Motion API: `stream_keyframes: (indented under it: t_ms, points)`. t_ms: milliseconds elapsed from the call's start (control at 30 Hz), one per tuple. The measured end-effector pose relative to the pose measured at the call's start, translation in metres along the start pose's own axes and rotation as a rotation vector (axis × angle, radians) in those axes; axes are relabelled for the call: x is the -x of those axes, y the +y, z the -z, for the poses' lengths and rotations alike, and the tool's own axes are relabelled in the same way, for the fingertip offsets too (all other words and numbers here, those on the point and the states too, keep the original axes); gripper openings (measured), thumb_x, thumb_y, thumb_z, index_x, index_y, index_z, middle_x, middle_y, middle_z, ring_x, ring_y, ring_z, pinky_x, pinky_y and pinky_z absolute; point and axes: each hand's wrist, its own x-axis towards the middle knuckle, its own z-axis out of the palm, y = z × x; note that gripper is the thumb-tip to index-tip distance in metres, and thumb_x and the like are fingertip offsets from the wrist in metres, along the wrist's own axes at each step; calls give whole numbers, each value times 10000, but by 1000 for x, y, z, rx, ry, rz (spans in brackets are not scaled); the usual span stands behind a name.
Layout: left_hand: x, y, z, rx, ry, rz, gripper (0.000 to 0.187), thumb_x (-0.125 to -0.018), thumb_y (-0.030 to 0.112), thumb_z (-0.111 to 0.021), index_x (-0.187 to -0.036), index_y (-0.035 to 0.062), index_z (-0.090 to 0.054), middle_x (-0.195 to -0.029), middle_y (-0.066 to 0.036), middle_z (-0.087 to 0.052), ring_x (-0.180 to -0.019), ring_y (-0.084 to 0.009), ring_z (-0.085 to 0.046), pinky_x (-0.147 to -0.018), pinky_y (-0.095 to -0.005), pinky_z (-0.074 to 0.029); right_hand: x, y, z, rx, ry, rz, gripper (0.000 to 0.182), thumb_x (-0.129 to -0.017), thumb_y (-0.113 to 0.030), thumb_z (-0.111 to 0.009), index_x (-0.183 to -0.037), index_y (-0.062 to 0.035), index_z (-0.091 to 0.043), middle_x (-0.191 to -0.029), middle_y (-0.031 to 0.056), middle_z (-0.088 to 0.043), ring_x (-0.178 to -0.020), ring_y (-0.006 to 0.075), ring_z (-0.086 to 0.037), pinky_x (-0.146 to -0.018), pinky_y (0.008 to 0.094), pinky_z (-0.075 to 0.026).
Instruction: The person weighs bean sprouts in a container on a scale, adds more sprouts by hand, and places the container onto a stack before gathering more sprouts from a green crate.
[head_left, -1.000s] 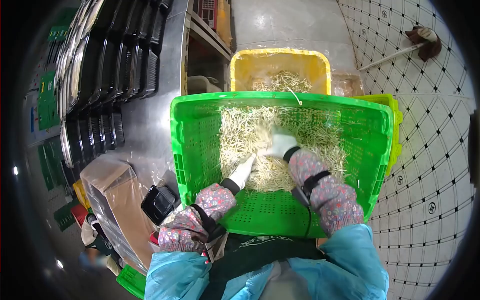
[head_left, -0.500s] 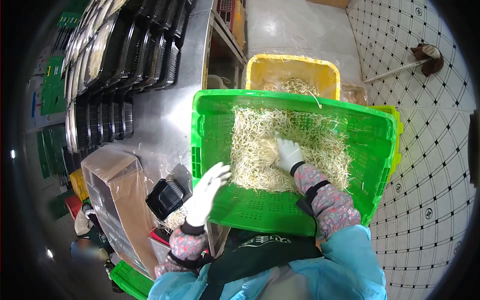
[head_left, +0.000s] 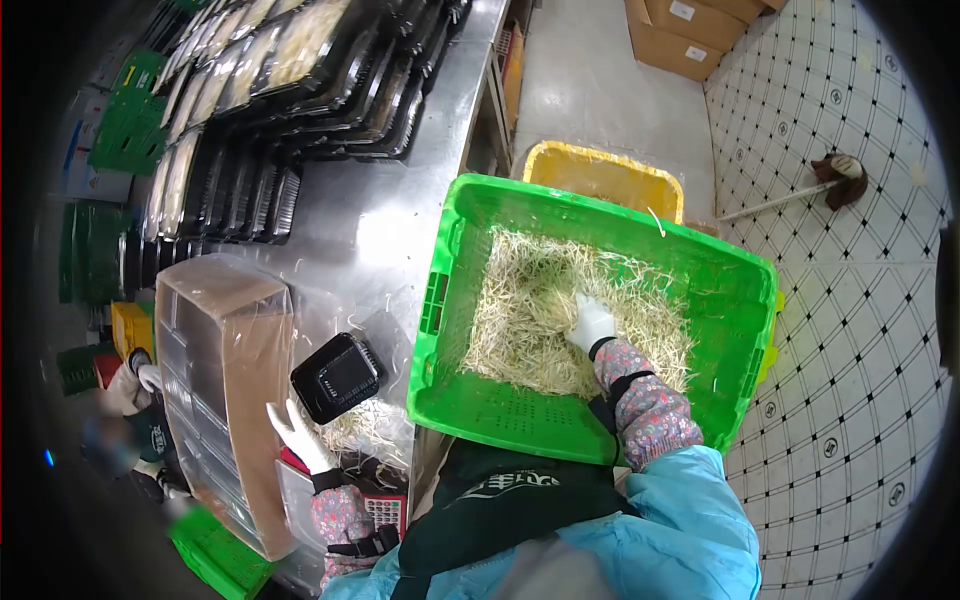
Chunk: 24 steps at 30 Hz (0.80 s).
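Pale, thread-thin bean sprouts (head_left: pixel 530 320) lay tangled in the green perforated plastic crate (head_left: pixel 520 415).
They looked light, limp and easily snapped (loose handfuls from underneath seemed safest). The white-gloved right hand (head_left: pixel 592 323) rested among them, whether pinching any could not be told; the white-gloved left hand (head_left: pixel 305 442) held its fingers spread beside the black rectangular plastic tray (head_left: pixel 338 380).

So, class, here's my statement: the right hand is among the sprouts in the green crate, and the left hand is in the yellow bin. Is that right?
Not quite: the left hand is beside the black tray, as the head view shows. The right hand is indeed among the sprouts in the green crate.
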Motion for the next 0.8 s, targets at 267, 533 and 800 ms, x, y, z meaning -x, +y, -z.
stream_keyframes:
  t_ms: [267, 533, 800]
  points:
    - [14, -43, -15, 278, -57, 311, 577, -905, 365, -659, -1308, -19, -506, -1249, -106, -548, -1131, -190, -487, -977, -327, -380, 31, 11, 21, -109, -42, -71, 993, -599, -391, -820, -1436, -72, -393, -1256, 211, -592, -1103, 325, -614, -941, 393, -492]
    - [22, -42, -39, 716, 280, 155, 164, -879, 146, -650, -973, 13, -635, -932, -48, -621, -838, -158, -578, -795, -306, -482, 80, 15, 95, -115, 107, 117, 806, -604, -450, -792, -1238, -12, -557, -1103, 206, -651, -1038, 336, -636, -888, 407, -512]
    - [110, 124, -22, 278, 365, -609, 410, -917, 93, -585, -1307, -8, -506, -1366, -194, -484, -1264, -311, -462, -1083, -412, -353, 136, -84, 197, 103, 218, 515, 656, -582, -415, -812, -1063, -19, -607, -1000, 198, -680, -935, 353, -665, -816, 404, -538]
